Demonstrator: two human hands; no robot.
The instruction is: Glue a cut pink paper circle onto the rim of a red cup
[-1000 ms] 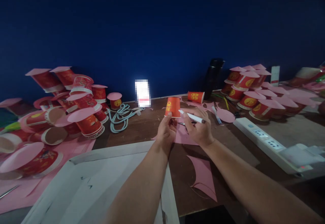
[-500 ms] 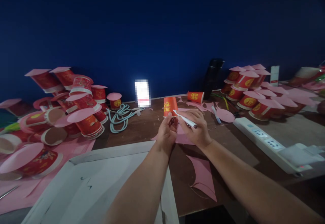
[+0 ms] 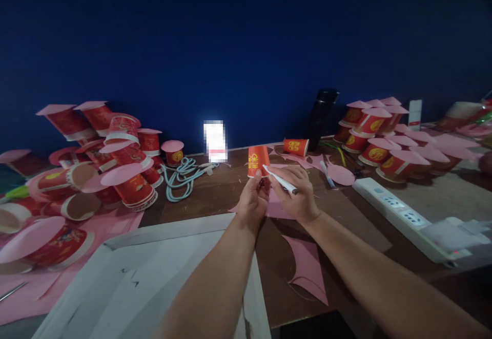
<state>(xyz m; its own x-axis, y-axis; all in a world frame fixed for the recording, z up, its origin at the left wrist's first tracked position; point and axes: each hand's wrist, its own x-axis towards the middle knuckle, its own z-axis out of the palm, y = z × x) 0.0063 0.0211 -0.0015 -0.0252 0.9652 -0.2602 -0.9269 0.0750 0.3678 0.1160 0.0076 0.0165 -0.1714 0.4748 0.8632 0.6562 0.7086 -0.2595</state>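
Observation:
A red paper cup (image 3: pixel 257 160) with gold characters is held upside down or upright, I cannot tell which, by my left hand (image 3: pixel 254 195), whose fingers close on its lower edge. In my right hand (image 3: pixel 302 195) is a white marker (image 3: pixel 282 181) with a dark end, its tip at the cup's right side. Under the hands lies a sheet of pink paper (image 3: pixel 280 207). Another red cup (image 3: pixel 295 147) rests on its side behind, and a second marker (image 3: pixel 327 174) lies beside a pink paper disc (image 3: pixel 341 175).
Red cups topped with pink discs are piled at left (image 3: pixel 126 183) and right (image 3: pixel 400 162). A white power strip (image 3: pixel 400 218), black bottle (image 3: pixel 323 116), coiled pale cable (image 3: pixel 179 180), lit phone (image 3: pixel 215 142), white box lid (image 3: pixel 154 277) and pink scrap (image 3: pixel 309 267) surround the hands.
The cup is turned slightly in my left hand, so its gold characters show a little differently. The marker stays against its side, and both hands keep almost the same place.

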